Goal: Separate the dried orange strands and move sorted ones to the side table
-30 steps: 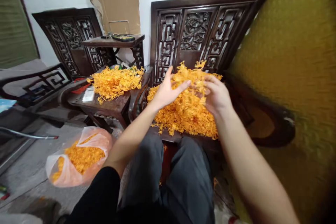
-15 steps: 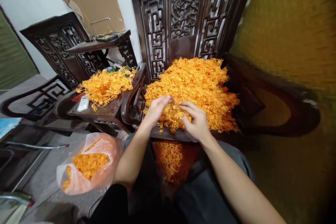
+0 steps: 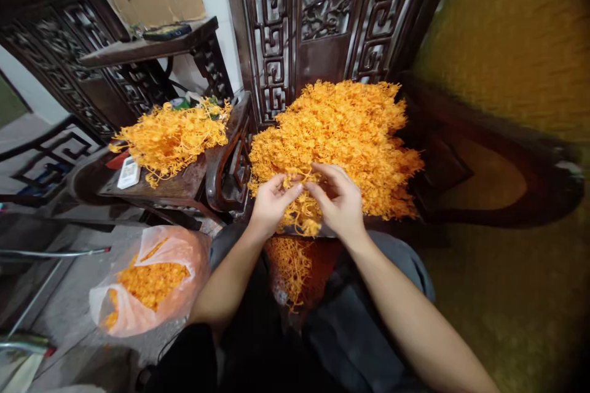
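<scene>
Below carved chairback (image 3: 323,58), hands (image 3: 268,206) (image 3: 343,201) have drawn closer around orange sprigs (image 3: 302,215).

Both bare forearms (image 3: 403,295) reach forward and converge; the left hand (image 3: 268,206) and right hand (image 3: 342,201) nearly meet, thumbs (image 3: 318,194) pointing inward, fingers (image 3: 335,175) bent in a pinch.

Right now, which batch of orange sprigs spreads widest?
The heap on the carved chair, beyond the left hand and right hand; it covers more than the pile on the side table, the batch in the plastic bag, and the bunch below.
</scene>
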Motion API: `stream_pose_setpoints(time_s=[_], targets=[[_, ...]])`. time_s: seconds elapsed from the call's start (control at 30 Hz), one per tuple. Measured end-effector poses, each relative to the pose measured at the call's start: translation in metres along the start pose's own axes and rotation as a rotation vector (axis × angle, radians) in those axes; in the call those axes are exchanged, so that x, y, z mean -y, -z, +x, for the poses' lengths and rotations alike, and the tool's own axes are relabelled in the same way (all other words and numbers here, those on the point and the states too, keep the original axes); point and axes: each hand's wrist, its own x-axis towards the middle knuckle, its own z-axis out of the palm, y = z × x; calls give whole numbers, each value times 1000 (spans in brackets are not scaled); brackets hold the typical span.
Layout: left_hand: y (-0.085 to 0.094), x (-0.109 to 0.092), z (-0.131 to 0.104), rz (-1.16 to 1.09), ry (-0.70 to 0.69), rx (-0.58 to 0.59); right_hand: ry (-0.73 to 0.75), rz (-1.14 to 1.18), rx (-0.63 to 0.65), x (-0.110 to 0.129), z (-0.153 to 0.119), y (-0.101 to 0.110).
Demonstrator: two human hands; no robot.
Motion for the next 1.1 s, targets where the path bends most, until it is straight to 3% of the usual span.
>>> stream_pose_setpoints(time_s=[0.1,0.2,0.3,0.47,0.6,0.63,0.77,0.83,1.0,1.03,1.1], targets=[[6,-4,-1,11,119,68,-74,75,-36,-1,5,5],[7,-9,0,-67,348,103,-175,223,-50,-8,10,8],[5,-8,3,-142,484,143,-324,434,-167,-17,13,2],[12,-9,5,-150,447,147,-572,664,-323,-31,27,-2],[25,-22,-4,-120,368,182,-546,727,-524,-37,43,22],[27,-24,-6,-109,352,187,-545,727,-486,-36,44,25],[25,-19,-8,-106,363,250,-597,703,-71,-21,26,17],[22,-12,-6,-103,370,281,-579,691,15,-10,17,7],[21,-8,-3,-84,377,270,-633,684,129,1,16,4],[21,-11,-3,-66,386,277,-621,673,98,-2,20,8],[22,-19,-3,-5,409,331,-559,696,-88,-10,31,18]])
